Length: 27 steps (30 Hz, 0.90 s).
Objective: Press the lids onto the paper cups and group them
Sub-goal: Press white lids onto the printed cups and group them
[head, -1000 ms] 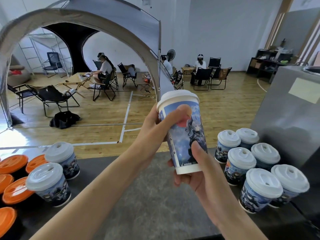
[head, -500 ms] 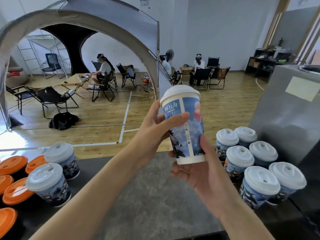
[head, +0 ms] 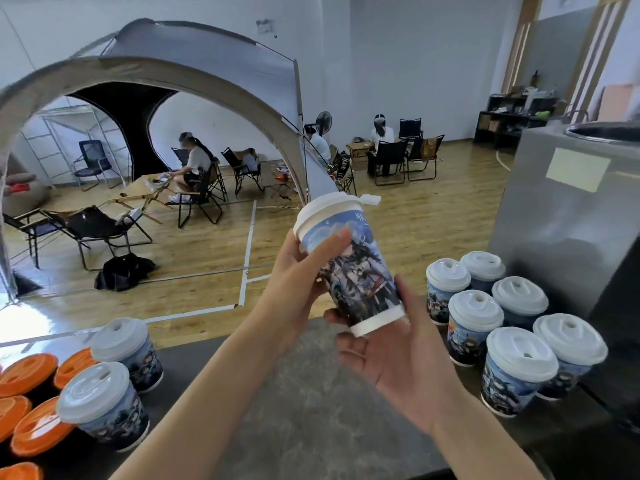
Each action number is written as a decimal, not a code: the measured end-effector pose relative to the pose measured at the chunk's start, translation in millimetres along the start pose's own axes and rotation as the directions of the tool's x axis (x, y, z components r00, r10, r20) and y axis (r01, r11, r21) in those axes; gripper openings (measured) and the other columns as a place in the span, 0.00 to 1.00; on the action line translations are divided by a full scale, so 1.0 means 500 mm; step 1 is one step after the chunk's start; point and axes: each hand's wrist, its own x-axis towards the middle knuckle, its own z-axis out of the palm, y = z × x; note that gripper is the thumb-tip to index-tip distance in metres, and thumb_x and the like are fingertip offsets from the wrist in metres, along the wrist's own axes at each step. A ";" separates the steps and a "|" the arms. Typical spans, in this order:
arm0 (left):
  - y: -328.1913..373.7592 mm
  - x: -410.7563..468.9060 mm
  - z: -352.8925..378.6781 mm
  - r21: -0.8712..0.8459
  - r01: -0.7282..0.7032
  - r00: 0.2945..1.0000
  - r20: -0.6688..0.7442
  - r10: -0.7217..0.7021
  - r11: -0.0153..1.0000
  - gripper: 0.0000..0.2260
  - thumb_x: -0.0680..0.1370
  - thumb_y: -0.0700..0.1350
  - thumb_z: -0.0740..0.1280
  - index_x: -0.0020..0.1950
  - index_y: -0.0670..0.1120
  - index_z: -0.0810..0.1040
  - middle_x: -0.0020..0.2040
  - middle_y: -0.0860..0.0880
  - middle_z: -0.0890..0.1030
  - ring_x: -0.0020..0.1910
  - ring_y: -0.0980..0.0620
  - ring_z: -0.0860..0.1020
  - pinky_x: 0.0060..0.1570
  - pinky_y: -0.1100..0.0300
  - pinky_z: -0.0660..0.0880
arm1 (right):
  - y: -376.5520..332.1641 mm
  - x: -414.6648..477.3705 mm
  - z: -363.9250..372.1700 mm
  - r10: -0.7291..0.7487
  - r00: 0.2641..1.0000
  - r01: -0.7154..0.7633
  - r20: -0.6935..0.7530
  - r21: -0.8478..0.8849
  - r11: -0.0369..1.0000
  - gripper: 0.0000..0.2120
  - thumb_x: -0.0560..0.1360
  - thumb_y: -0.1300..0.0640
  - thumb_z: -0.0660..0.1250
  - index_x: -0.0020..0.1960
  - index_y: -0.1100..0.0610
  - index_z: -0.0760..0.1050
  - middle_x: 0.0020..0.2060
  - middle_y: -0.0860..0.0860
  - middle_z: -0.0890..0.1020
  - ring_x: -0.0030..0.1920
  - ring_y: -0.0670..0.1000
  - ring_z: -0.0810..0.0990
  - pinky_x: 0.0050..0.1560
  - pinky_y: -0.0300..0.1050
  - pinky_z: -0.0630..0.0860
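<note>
the left hand [head: 298,271] and the right hand [head: 398,355] are bare, with slim fingers. the left forearm [head: 214,393] and the right forearm [head: 485,445] are bare too, uncovered right down to the bottom edge of the view, both slender and smooth.

The far side of the paper cup [head: 349,268] was hidden from us. The left hand [head: 298,282] covered part of its print, and most of that hand's fingers lay out of sight behind it. We could not see how the fingertips of the right hand [head: 398,358] met the base. The lettering [head: 358,216] near the rim was too blurred to read. The orange lids [head: 31,431] ran off the left edge, and the grey metal box [head: 561,237] ran off the right. Among the lidded cups [head: 519,358], the front ones masked the rear ones' walls.
</note>
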 end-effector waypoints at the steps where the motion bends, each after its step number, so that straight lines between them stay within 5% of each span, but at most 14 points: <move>1: -0.003 0.002 0.001 0.024 -0.005 0.999 -0.034 0.006 1.000 0.37 0.65 0.58 0.80 0.69 0.46 0.74 0.59 0.43 0.85 0.57 0.43 0.85 0.48 0.55 0.81 | 0.002 0.005 -0.001 -0.024 0.999 0.024 -0.025 -0.008 1.000 0.32 0.73 0.33 0.67 0.58 0.59 0.85 0.49 0.63 0.84 0.37 0.54 0.83 0.37 0.46 0.82; 4: -0.010 0.004 -0.003 0.040 0.005 1.000 -0.026 -0.004 0.999 0.36 0.65 0.58 0.80 0.69 0.48 0.74 0.60 0.45 0.85 0.56 0.46 0.85 0.47 0.60 0.81 | 0.004 0.015 -0.002 -0.060 0.994 0.058 -0.091 -0.025 0.998 0.28 0.72 0.35 0.73 0.56 0.59 0.86 0.48 0.65 0.84 0.35 0.54 0.82 0.35 0.46 0.83; 7: -0.008 0.007 -0.008 -0.033 0.028 0.999 0.047 -0.026 0.999 0.34 0.66 0.56 0.79 0.69 0.47 0.74 0.61 0.43 0.84 0.58 0.44 0.84 0.49 0.57 0.81 | 0.004 0.018 -0.008 -0.025 0.993 0.026 -0.113 0.008 1.000 0.30 0.72 0.33 0.66 0.54 0.59 0.87 0.45 0.64 0.84 0.33 0.54 0.81 0.34 0.45 0.82; 13: -0.028 0.017 -0.006 0.032 -0.022 0.998 -0.053 0.024 0.999 0.35 0.64 0.56 0.81 0.68 0.49 0.75 0.57 0.46 0.86 0.55 0.47 0.86 0.46 0.60 0.82 | 0.013 0.017 -0.017 -0.041 0.990 0.043 -0.132 0.016 0.999 0.29 0.75 0.38 0.67 0.63 0.62 0.82 0.51 0.66 0.84 0.36 0.55 0.82 0.37 0.46 0.83; 17: -0.026 0.020 -0.006 -0.079 0.039 0.999 0.037 -0.036 0.996 0.34 0.69 0.54 0.79 0.70 0.41 0.75 0.60 0.41 0.85 0.57 0.44 0.84 0.51 0.55 0.81 | 0.018 0.019 -0.021 0.044 0.995 -0.042 -0.087 0.021 0.999 0.31 0.76 0.33 0.61 0.55 0.59 0.86 0.42 0.61 0.83 0.32 0.52 0.80 0.35 0.44 0.81; 20: -0.041 0.020 -0.003 -0.011 0.000 0.999 -0.046 0.000 1.000 0.36 0.67 0.56 0.79 0.70 0.43 0.74 0.61 0.43 0.85 0.60 0.44 0.84 0.55 0.52 0.80 | 0.022 0.021 -0.027 0.007 0.992 -0.008 -0.126 -0.007 1.000 0.29 0.76 0.34 0.62 0.55 0.59 0.86 0.42 0.62 0.82 0.34 0.54 0.81 0.36 0.45 0.81; 24: -0.040 0.022 -0.012 -0.005 0.004 1.000 0.010 -0.004 1.000 0.36 0.70 0.59 0.76 0.72 0.42 0.73 0.63 0.41 0.83 0.63 0.40 0.82 0.58 0.50 0.80 | 0.013 0.021 -0.035 -0.031 0.987 0.019 -0.155 -0.080 0.997 0.25 0.77 0.35 0.62 0.49 0.54 0.87 0.35 0.58 0.78 0.31 0.52 0.77 0.33 0.44 0.78; 27: -0.042 0.029 -0.019 -0.039 -0.026 0.998 -0.064 0.023 0.999 0.37 0.69 0.57 0.76 0.73 0.42 0.72 0.64 0.38 0.82 0.64 0.36 0.80 0.60 0.44 0.77 | 0.007 0.024 -0.041 -0.071 0.983 0.047 -0.170 -0.143 0.989 0.23 0.74 0.38 0.71 0.55 0.58 0.84 0.39 0.60 0.80 0.33 0.54 0.79 0.35 0.45 0.80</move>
